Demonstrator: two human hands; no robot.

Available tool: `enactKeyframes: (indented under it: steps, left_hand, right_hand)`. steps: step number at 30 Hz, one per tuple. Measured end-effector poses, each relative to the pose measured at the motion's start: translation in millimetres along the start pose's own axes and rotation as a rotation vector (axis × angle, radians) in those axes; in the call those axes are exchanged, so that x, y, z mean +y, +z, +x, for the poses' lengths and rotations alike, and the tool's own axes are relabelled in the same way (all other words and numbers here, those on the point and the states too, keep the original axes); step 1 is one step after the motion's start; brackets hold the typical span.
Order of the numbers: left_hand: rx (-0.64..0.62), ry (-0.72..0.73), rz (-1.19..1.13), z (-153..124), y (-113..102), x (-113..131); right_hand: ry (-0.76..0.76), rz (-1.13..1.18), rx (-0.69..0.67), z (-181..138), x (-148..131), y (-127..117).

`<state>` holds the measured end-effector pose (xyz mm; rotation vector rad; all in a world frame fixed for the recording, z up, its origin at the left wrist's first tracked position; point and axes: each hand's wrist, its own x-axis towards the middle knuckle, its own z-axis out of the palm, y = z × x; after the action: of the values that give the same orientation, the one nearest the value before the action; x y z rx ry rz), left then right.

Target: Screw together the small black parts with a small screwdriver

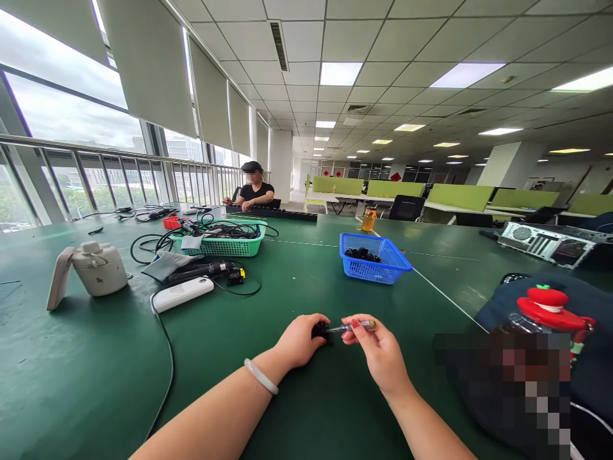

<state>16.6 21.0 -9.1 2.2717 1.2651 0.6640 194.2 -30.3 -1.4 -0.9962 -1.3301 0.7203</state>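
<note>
Right-hand grip (378, 350) pinched on a slim, shiny-shafted hand tool with a brass-coloured end (339, 329); left-hand grip (297, 342) clamped on a small black piece (319, 329)

From my remote seat I have thumb and fingers together around the tool's handle, its narrow shaft pointing left into the black piece. Whether the tip is seated there I can't tell; my left fingers hide most of the piece's shape. It sits low over the smooth, dark green bench (282, 287), near the middle of my view. A glossy, pale round bangle (261, 375) circles my left wrist.

Beyond my hands, slightly to the right, stands a bright blue plastic basket with perforated walls (366, 272), holding a heap of small black parts (363, 255). Farther left, a mint-green latticed plastic basket (225, 246) carries a loose tangle of black cables (215, 229). In front of it lies a smooth, white, rounded bar (182, 294), and left of that a squat, cream-coloured lidded jug (98, 269) with a flat, pale pink slab (60, 279) tilted beside it.

On my right I see a soft red plush ornament (550, 308) on dark fabric, and behind it a silvery sheet-metal case (543, 243) with slots and a round grille. A person in a black top (257, 193) sits at the far end.
</note>
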Motion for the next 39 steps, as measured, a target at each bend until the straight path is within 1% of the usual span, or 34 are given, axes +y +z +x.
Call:
enactKeyframes:
  steps: [3,7,13,19,24,27,29,32,34,36,39]
  left_hand:
    - [0.002,0.001,0.002,0,-1,1]
    - [-0.006,0.01,-0.005,0,-1,1]
    - [0.0,0.034,-0.01,0,0,-2]
    - [0.012,0.027,-0.052,1,3,-4]
    - [0.013,0.019,-0.072,1,1,1]
    - [0.008,0.003,-0.041,0,0,2]
    - [0.009,-0.009,-0.037,0,0,2]
    - [0.017,-0.025,-0.06,2,1,1]
    - [0.018,-0.03,-0.073,2,1,1]
    - [0.017,-0.028,-0.077,2,1,1]
    - [0.007,-0.008,-0.057,1,0,1]
  right_hand:
    - [-0.035,-0.02,-0.006,0,-5,-1]
    - [-0.101,-0.096,-0.089,1,-10,-7]
    - [-0.205,-0.301,-0.163,0,-13,-13]
    - [-0.425,-0.443,-0.217,-3,-20,-13]
    - [-0.622,-0.561,-0.301,-13,-26,1]
    - [-0.712,-0.649,-0.404,-23,-24,17]
    - [-0.757,-0.725,-0.502,-30,-21,27]
    - [-0.785,-0.832,-0.618,-35,-17,38]
    - [-0.786,-0.849,-0.647,-35,-15,41]
    - [-0.771,-0.788,-0.63,-34,-15,40]
    - [-0.674,-0.562,-0.515,-29,-18,31]
